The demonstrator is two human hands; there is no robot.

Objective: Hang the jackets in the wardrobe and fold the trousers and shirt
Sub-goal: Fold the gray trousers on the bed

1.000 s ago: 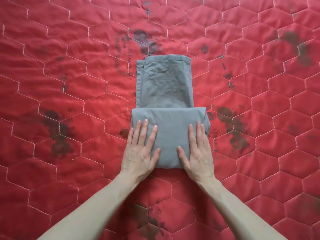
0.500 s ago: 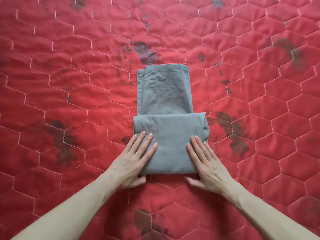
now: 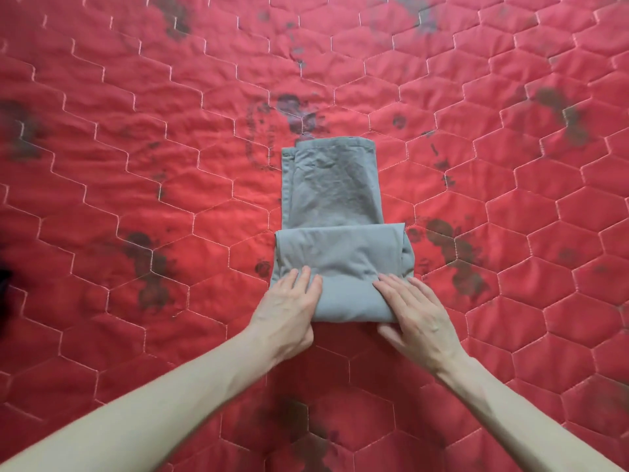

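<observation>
Grey trousers [image 3: 335,189] lie partly folded on the red quilt, with a narrow leg section stretching away from me and a wider folded band across the near end. My left hand [image 3: 286,311] holds the band's near left corner, fingers on top and thumb tucked under the edge. At the near right corner my right hand [image 3: 418,315] does the same, its thumb showing just below the cloth edge. No jackets, shirt or wardrobe are in view.
The red quilt [image 3: 136,172], stitched in hexagons and marked with dark stains, fills the whole view. A dark blurred shape [image 3: 4,277] shows at the left edge.
Both hands slid back from lying flat on the folded band to its near corners, and the thumbs went under the edge. The view shifted a little farther back.
</observation>
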